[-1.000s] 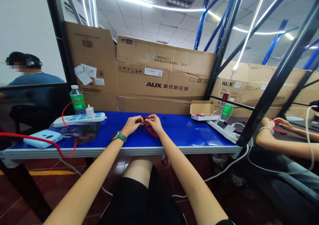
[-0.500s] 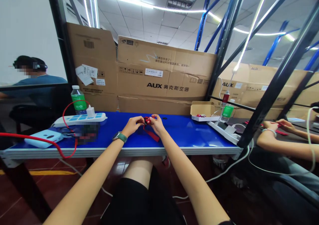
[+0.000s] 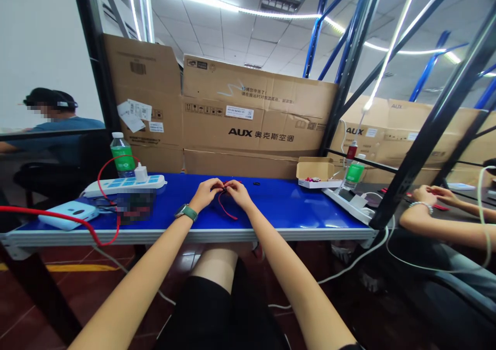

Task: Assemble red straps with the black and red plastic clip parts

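My left hand (image 3: pixel 206 193) and my right hand (image 3: pixel 236 192) meet at the middle of the blue table (image 3: pixel 279 205), pinching a thin red wire (image 3: pixel 225 209) between their fingertips. The wire hangs in a loop toward me, and its held end is hidden by my fingers. A small black part (image 3: pixel 256 184) lies on the table just beyond my right hand. A green watch (image 3: pixel 186 212) circles my left wrist.
An open cardboard box (image 3: pixel 315 169) holding small red parts stands at the table's right. To the left are a white power strip (image 3: pixel 124 186), a water bottle (image 3: pixel 122 155), and a blue-cased phone (image 3: pixel 68 211). A co-worker's hands (image 3: pixel 430 195) work at the neighbouring bench.
My hands have drawn closer together. The red piece below them now shows as a thin hanging wire loop, not the thicker strip seen earlier.
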Tool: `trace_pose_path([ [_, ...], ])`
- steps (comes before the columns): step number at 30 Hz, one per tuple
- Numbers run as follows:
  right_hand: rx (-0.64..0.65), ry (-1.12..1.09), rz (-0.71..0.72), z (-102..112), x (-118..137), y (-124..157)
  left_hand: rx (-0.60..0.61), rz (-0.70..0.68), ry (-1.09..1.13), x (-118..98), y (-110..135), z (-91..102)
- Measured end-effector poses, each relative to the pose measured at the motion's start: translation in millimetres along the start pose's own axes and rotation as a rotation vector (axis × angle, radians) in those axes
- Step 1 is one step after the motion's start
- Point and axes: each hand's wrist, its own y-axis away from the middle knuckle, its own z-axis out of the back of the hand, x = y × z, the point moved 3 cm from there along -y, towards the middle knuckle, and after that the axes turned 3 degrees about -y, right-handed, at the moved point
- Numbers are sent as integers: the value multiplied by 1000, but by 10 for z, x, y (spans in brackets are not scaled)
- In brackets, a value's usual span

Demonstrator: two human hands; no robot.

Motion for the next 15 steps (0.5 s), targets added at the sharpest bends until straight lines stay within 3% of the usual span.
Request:
trace_pose_path([
  [5,-5,123,94,56,18,-7,-27,-10,-42,-13,-4,20],
  [15,22,16,26,13,-25,-6,-73,-25,-80,18,2,54],
])
